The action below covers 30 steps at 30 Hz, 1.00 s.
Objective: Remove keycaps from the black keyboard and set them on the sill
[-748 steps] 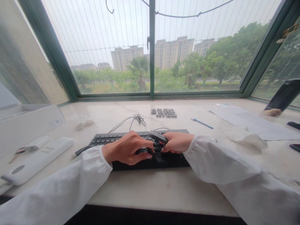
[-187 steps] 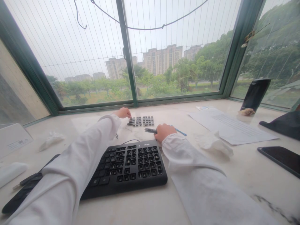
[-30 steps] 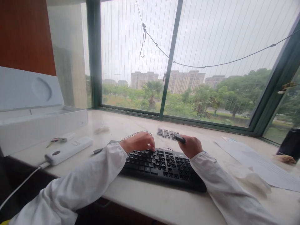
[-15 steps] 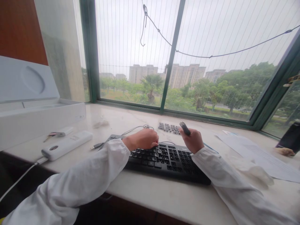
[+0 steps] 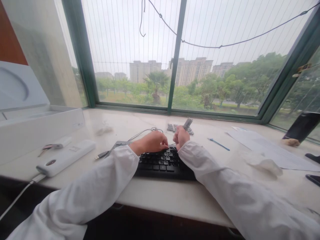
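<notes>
A black keyboard [image 5: 160, 167] lies on the pale counter; several of its key positions on the right part have no caps. My left hand [image 5: 152, 141] is closed over its back edge, fingertips pinched together at the keys; what they hold, if anything, is hidden. Just to the right, my right hand [image 5: 181, 136] is wrapped round a short dark tool [image 5: 187, 124] whose upper end sticks out above the fist; the lower end is out of sight. Behind the hands, loose keycaps [image 5: 172, 127] lie in rows, partly covered by the right hand.
A white power bank [image 5: 67, 157] with a cable and an open white box [image 5: 42, 123] stand at left. To the right lie a blue pen [image 5: 218, 144], crumpled tissue [image 5: 265, 163] and paper sheets [image 5: 272, 148]. The keyboard's USB plug [image 5: 102, 155] rests beside it.
My right hand has moved left with the tool, from over the keyboard's right end to close beside my left hand. My left hand stays at the keys. The view has shifted slightly.
</notes>
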### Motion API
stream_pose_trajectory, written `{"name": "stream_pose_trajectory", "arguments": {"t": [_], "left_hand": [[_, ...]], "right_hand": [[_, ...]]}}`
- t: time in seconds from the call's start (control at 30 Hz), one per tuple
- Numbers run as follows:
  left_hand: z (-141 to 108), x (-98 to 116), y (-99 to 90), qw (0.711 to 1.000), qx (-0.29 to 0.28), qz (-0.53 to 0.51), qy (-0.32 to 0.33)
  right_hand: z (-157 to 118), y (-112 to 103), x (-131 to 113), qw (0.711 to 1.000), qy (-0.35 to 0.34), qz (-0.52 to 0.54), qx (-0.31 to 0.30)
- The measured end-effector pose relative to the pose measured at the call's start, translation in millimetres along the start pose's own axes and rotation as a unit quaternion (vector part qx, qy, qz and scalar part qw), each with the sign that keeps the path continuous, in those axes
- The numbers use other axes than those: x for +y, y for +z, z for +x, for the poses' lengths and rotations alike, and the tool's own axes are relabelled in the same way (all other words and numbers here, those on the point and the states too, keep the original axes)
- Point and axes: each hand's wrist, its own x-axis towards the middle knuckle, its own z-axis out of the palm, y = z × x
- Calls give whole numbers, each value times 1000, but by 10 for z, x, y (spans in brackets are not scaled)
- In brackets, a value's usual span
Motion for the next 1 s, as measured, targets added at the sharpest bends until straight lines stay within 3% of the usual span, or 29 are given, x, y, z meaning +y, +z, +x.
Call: {"name": "stream_pose_trajectory", "arguments": {"t": [0.1, 0.23, 0.77, 1.0], "left_hand": [[5, -131, 17, 996, -2, -85, -11], [9, -207, 7, 991, -21, -133, -9], [16, -245, -8, 986, -37, -157, -34], [17, -232, -10, 989, -28, -141, -28]], "right_hand": [[-24, 56, 179, 1000, 1, 18, -7], [-38, 36, 222, 999, -23, 34, -22], [-34, 45, 228, 996, -83, 27, 18], [-15, 47, 258, 997, -70, -16, -8]]}}
